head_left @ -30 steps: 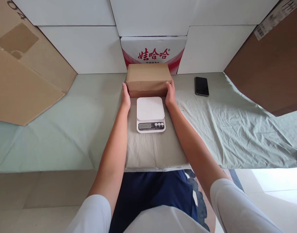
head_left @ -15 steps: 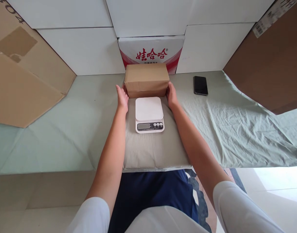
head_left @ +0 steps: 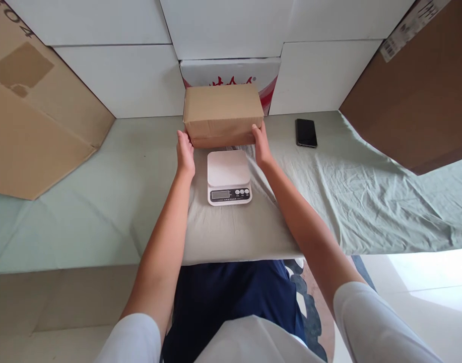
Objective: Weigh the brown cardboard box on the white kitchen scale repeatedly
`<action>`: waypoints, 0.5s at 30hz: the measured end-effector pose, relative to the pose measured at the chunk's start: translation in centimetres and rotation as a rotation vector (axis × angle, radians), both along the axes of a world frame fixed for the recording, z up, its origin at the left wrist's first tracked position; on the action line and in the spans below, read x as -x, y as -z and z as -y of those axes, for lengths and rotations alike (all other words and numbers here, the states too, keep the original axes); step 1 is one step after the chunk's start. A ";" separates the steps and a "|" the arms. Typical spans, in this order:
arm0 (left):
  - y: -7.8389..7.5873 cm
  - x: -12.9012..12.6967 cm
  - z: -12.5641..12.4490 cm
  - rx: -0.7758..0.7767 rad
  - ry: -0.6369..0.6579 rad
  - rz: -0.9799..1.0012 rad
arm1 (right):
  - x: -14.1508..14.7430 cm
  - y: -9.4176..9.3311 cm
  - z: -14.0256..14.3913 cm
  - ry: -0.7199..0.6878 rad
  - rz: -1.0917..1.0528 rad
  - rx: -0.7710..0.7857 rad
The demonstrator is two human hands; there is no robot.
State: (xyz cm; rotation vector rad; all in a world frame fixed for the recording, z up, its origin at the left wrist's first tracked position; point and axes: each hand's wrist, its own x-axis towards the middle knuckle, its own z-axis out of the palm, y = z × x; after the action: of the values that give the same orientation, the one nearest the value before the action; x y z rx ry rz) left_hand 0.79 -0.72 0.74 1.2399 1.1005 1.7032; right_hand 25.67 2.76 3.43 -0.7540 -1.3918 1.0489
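Observation:
A brown cardboard box [head_left: 223, 108] is held between my two hands, just beyond the kitchen scale, and looks lifted off the cloth. My left hand [head_left: 185, 154] grips its lower left end, with most fingers hidden at the box's side. At the right end, my right hand [head_left: 261, 143] has its thumb on the front face and its other fingers around the side. Between my forearms lies the white digital kitchen scale [head_left: 228, 169], its platform bare. The scale's small grey display shows no readable digits.
A black phone [head_left: 306, 133] lies on the green cloth [head_left: 102, 176] to the right. Large cardboard panels stand at the left [head_left: 45, 121] and right [head_left: 412, 101]. White boxes form the back wall, and a box with red print [head_left: 270, 91] stands behind the brown box.
The cardboard box has risen and hides more of the red print behind it. My right thumb has come onto its front face, and my left hand has closed in on its end.

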 end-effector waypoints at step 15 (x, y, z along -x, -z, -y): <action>0.1 -2.0 15.9 -0.012 0.015 -0.064 | -2.7 1.8 13.0 -0.063 -0.023 0.056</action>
State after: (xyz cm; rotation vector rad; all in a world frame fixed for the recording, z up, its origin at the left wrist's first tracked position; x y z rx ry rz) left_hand 2.75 -16.57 0.59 1.3156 1.1174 1.6707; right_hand 28.40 -10.22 1.66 -0.7409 -1.3794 1.1469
